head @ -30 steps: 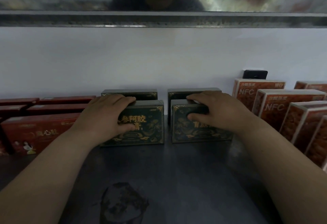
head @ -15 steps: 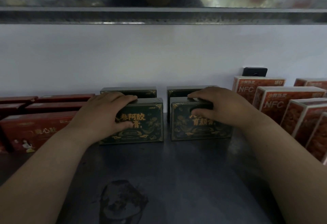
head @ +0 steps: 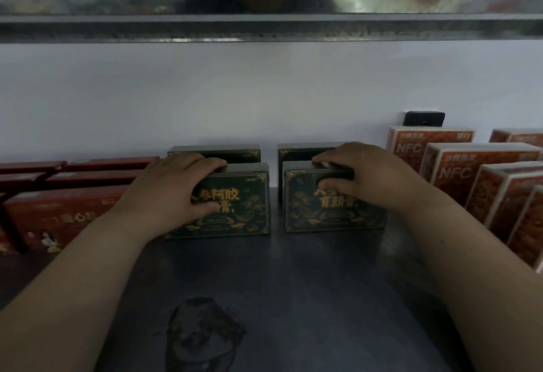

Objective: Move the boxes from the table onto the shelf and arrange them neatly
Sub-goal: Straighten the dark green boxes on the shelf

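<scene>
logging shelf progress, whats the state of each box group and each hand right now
left hand: gripping the left front green box
right hand: gripping the right front green box
left front green box: upright on shelf, facing out
right front green box: upright, apart from its neighbour
rear green boxes: upright behind the front pair
red boxes: shelved in rows, left
NFC boxes: upright, rowed, right

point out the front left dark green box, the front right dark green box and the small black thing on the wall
front left dark green box (head: 244, 195), head view, gold-lettered front face
front right dark green box (head: 305, 210), head view, front face
small black wall fixture (head: 424, 119), head view, its front
</scene>
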`<state>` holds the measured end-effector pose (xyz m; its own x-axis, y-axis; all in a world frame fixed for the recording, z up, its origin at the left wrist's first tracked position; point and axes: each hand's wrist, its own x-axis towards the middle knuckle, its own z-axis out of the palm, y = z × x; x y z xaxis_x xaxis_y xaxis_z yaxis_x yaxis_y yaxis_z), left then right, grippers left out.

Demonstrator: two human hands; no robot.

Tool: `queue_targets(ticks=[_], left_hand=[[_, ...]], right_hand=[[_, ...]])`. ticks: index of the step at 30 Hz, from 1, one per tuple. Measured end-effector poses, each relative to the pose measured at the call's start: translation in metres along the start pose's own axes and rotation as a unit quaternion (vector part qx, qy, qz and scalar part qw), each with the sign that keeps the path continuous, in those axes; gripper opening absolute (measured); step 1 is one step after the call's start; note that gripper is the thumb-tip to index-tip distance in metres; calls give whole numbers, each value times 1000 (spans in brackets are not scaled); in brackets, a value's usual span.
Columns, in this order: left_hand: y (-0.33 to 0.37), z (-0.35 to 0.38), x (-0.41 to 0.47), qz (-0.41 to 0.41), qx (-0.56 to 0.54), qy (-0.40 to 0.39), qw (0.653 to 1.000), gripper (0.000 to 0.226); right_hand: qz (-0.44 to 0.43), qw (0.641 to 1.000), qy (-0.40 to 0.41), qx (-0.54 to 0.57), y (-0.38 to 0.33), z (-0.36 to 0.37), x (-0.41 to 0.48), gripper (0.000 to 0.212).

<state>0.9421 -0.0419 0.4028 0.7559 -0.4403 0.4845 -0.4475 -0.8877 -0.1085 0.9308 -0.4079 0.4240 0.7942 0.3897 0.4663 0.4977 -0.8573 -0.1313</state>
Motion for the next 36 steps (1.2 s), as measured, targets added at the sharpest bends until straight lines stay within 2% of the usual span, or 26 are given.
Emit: queue_targets(ticks=[15,24,26,36], left_hand=[[5,-5,-3,-6,22,-14,1000,77],[38,0,-2,-8,80,42,996,66],[46,1,-1,-13,85,52,995,66],[64,-29,14,-26,48,-16,998,76]], right_hand=[[0,999,23,-35,-6,4,-1,51],[-2,995,57,-80,-20,14,-1,50],[-3,995,49,-85,-22,15,0,52],[4,991,-41,-128,-35,-14,-16,61]])
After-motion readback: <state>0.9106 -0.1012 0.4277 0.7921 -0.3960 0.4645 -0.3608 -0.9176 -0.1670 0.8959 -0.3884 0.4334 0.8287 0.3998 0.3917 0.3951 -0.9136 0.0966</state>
